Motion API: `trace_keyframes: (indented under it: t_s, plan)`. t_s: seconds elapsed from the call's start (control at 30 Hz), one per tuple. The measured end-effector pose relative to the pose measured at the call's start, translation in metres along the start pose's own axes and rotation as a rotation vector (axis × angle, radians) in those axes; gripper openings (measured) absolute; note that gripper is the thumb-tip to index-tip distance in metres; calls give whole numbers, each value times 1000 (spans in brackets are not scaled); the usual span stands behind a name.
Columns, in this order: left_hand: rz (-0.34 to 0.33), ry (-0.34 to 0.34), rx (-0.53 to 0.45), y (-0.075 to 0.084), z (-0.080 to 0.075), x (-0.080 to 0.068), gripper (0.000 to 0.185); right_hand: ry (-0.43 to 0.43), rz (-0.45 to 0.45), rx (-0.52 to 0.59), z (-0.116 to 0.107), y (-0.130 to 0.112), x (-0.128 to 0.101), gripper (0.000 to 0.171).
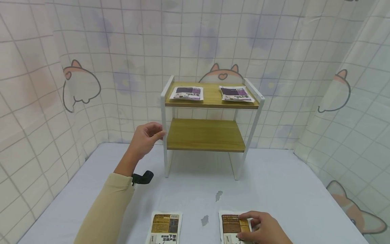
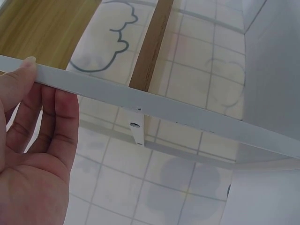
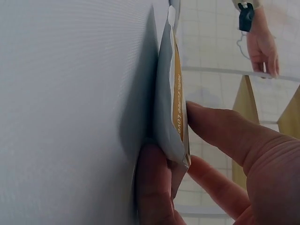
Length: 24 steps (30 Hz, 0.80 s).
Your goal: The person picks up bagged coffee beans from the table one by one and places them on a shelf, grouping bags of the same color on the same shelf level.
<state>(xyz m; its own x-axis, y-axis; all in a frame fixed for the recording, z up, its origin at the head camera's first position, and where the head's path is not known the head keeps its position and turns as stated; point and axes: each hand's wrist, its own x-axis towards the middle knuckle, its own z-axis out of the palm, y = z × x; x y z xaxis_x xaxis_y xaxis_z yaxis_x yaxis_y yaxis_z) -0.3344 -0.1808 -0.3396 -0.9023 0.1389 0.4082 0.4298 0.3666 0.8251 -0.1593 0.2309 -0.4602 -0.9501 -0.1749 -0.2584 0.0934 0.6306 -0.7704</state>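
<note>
Pinching the brown packet at its right edge, the right hand is seen with thumb under and fingers over; the flat, glossy pouch lies on the grey table, long axis toward twelve o'clock, the wooden shelf rack beyond. The left hand, fingers curled, is wrapped around the rack's white metal post.

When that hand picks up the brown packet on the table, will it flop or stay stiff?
Probably it flops a little: the brown packet looks thin and flat, and in the right wrist view its edge bends between the right hand's fingers. It seems light, being so slim. It likely won't roll, since it lies flat on the table.
</note>
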Motion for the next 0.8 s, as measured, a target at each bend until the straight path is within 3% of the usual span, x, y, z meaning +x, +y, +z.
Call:
trace_keyframes:
  t_s: [0.47,0.8]
  plan:
    - [-2,-5,1,0,-1,0,20,43,57,-55,3,2,3,62]
    - [5,-3,-39,0,-1,0,20,-15,18,5,1,5,6,63]
